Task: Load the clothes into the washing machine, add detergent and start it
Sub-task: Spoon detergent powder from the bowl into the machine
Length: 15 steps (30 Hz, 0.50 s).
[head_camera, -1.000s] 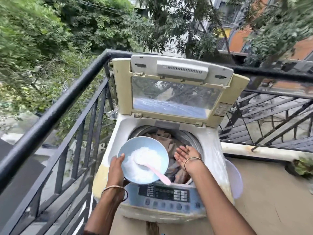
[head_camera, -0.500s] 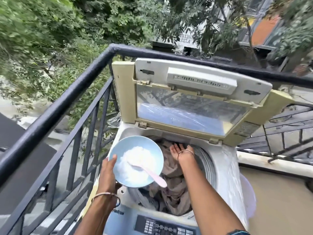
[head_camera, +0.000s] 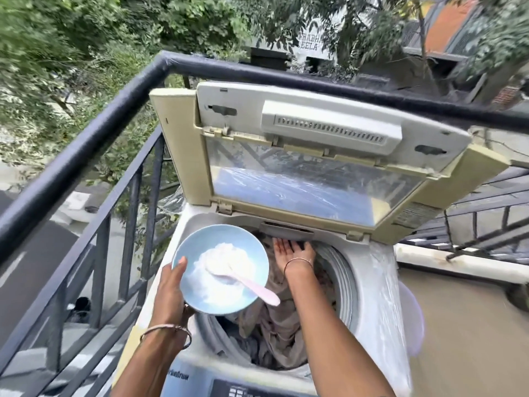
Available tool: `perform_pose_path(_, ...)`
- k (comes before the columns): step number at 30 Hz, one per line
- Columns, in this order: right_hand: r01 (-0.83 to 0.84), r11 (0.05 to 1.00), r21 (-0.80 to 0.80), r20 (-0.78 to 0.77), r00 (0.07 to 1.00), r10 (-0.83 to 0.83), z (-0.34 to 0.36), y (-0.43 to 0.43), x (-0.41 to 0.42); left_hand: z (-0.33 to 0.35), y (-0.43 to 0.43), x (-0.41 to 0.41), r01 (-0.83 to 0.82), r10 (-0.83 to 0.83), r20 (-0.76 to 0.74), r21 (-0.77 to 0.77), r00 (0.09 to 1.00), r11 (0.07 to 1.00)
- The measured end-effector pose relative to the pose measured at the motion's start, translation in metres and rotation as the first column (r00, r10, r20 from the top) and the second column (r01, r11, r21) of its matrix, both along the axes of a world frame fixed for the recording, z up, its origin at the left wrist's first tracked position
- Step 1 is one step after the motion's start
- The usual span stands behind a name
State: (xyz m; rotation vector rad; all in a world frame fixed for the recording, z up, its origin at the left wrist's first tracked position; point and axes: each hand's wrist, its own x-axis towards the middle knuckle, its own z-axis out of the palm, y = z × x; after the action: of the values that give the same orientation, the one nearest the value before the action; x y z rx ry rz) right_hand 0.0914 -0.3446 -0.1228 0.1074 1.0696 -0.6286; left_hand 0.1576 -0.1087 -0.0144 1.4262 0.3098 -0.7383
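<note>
Detergent powder [head_camera: 226, 257] heaped in blue bowl [head_camera: 221, 239]: loose, light, spills if tipped; take pink spoon [head_camera: 253, 286] by its handle. Left hand [head_camera: 171, 293] clamps bowl rim over washing machine [head_camera: 372, 282]; right hand [head_camera: 294, 250] fingers straight, together, above soft clothes [head_camera: 280, 325]

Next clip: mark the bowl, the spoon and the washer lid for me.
bowl [head_camera: 213, 234], head view, bare inner wall near its far rim.
spoon [head_camera: 252, 285], head view, middle of its pink handle.
lid [head_camera: 300, 193], head view, its clear window.
</note>
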Motion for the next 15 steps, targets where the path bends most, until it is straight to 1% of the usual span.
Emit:
perform_pose_path(5,0.021,1.0,-0.021,0.012,1.0,-0.021,-0.013,0.015,-0.005,0.001,-0.001,0.0,-0.017,0.017,0.004,-0.018,1.0,1.0)
perform_pose_path(8,0.041,0.999,-0.02,0.05,0.998,-0.04,-0.014,0.02,-0.007,0.002,0.002,0.0,-0.027,0.027,-0.009,-0.036,1.0,0.999)
perform_pose_path(12,0.054,0.998,-0.009,0.071,0.996,-0.053,-0.012,0.019,-0.008,0.005,0.005,0.001,-0.002,0.002,-0.014,-0.048,1.0,0.999)
perform_pose_path(15,0.053,0.999,-0.013,0.06,0.997,-0.052,-0.012,0.022,-0.007,0.009,0.006,0.003,0.03,-0.03,0.0,-0.066,1.0,0.997)
